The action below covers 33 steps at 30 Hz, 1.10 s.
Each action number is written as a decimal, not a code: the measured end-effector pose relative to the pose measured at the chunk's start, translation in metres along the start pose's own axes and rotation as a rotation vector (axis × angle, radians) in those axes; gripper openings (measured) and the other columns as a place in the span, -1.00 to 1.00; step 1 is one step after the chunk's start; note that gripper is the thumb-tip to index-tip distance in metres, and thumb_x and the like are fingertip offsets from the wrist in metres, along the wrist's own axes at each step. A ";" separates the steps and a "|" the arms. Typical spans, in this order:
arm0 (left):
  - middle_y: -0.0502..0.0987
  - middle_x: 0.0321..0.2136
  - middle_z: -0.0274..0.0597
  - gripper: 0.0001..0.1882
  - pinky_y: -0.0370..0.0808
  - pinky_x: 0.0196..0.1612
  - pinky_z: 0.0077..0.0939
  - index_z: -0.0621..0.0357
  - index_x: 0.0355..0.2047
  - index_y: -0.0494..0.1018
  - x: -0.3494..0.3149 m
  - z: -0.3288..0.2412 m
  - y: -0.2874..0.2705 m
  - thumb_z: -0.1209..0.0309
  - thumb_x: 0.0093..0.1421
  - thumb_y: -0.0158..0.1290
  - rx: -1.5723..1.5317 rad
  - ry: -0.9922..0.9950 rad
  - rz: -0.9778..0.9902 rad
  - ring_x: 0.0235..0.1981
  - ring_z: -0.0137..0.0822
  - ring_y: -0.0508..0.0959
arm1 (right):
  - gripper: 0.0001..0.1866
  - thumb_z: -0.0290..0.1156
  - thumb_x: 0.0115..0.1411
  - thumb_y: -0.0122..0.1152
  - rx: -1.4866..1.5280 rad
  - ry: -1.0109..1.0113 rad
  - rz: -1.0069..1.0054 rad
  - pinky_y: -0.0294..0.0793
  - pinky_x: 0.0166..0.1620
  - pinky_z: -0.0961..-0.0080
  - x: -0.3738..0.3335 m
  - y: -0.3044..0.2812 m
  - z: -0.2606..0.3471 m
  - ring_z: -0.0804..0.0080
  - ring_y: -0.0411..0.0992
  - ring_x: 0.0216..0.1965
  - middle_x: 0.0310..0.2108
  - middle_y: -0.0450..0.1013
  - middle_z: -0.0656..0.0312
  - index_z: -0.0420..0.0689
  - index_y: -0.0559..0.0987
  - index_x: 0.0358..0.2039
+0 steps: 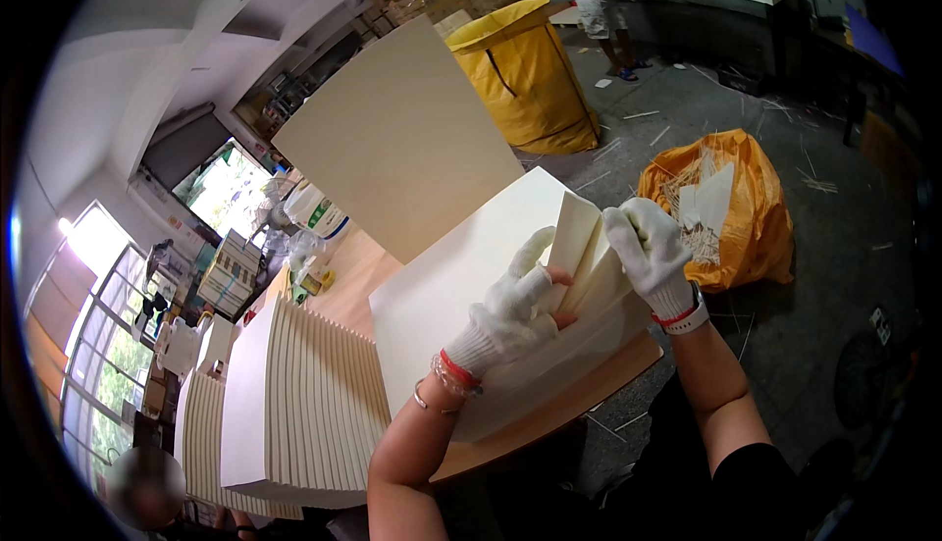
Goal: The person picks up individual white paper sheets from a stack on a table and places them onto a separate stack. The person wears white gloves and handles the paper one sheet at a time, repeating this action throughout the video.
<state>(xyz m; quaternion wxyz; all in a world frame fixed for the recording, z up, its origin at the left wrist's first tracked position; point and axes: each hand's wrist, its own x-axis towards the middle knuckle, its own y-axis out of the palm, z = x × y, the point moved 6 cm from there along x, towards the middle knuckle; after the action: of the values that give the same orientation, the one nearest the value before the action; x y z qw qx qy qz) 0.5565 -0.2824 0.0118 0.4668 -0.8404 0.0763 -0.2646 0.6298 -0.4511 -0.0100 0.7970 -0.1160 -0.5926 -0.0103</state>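
A large white card sheet (pixel 456 266) lies on the table in front of me, its right side folded up into a narrow flap (pixel 573 235). My left hand (pixel 512 304), in a white glove with bare fingertips showing, rests on the sheet with its fingers spread against the flap. At the flap's right edge my right hand (pixel 648 243), also gloved, is closed in a pinch on the card. Its fingertips partly hide the edge. Just left of my left forearm stands a stack of white folded card pieces (pixel 324 394), layered closely.
A big pale board (pixel 402 129) stands upright behind the sheet. Beyond it is a yellow sack (pixel 525 80); an orange bag of scraps (pixel 746 207) sits on the floor to the right. Another person (pixel 599 1) stands at a machine far back. A second stack (pixel 201 433) lies left.
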 end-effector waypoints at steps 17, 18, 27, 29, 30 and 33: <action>0.51 -0.25 -0.12 -0.60 0.47 -0.29 -0.25 -0.02 -0.08 0.46 -0.015 -0.010 0.022 0.18 0.06 0.10 0.609 0.000 -0.242 -0.25 -0.15 0.58 | -0.64 -0.42 0.36 -0.02 -0.040 0.086 0.696 0.38 0.08 0.19 -0.050 0.044 -0.003 -0.11 0.38 0.06 0.03 0.41 -0.20 -0.37 0.45 0.08; 0.51 -0.24 -0.12 -0.60 0.48 -0.30 -0.24 -0.02 -0.07 0.45 -0.016 0.004 0.029 0.18 0.08 0.08 0.639 -0.053 -0.210 -0.25 -0.14 0.58 | -0.63 -0.42 0.36 -0.03 -0.023 0.095 0.665 0.37 0.08 0.20 -0.049 0.050 -0.003 -0.11 0.37 0.07 0.04 0.40 -0.20 -0.37 0.44 0.09; 0.50 -0.22 -0.11 -0.65 0.51 -0.28 -0.18 -0.01 0.02 0.40 -0.001 0.029 0.057 0.19 0.29 -0.11 0.588 -0.351 -0.060 -0.25 -0.09 0.57 | -0.62 -0.41 0.33 0.09 -0.044 -0.005 0.384 0.46 0.01 0.31 -0.101 0.048 -0.092 0.00 0.45 -0.01 -0.05 0.48 -0.12 -0.32 0.45 0.10; 0.50 -0.22 -0.10 -0.64 0.52 -0.27 -0.19 -0.03 0.05 0.39 0.005 0.038 0.056 0.18 0.31 -0.13 0.537 -0.462 0.015 -0.25 -0.08 0.57 | -0.65 -0.40 0.31 0.14 -0.166 -0.044 0.450 0.48 -0.06 0.32 -0.096 0.060 -0.081 0.04 0.49 -0.10 -0.14 0.52 -0.07 -0.29 0.49 0.06; 0.50 -0.22 -0.09 -0.64 0.52 -0.26 -0.19 -0.04 0.06 0.39 0.005 0.037 0.055 0.18 0.32 -0.15 0.531 -0.486 0.034 -0.25 -0.07 0.57 | -0.67 -0.40 0.31 0.14 -0.170 -0.029 0.457 0.48 -0.09 0.31 -0.088 0.063 -0.066 0.04 0.50 -0.14 -0.18 0.53 -0.06 -0.29 0.51 0.03; 0.51 -0.28 -0.08 -0.65 0.54 -0.24 -0.22 -0.03 0.00 0.44 -0.021 0.005 0.038 0.14 0.36 -0.20 0.630 -0.338 -0.085 -0.24 -0.06 0.56 | -0.69 -0.41 0.34 -0.01 -0.081 0.220 0.572 0.40 0.03 0.16 -0.058 0.058 -0.016 -0.14 0.42 -0.04 -0.10 0.48 -0.17 -0.37 0.52 -0.06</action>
<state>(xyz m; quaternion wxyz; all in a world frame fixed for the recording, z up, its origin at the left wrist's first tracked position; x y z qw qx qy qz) 0.5459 -0.2923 -0.0293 0.6974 -0.6897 -0.1222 -0.1515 0.6370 -0.4045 -0.0797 0.8217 -0.3080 -0.4453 0.1781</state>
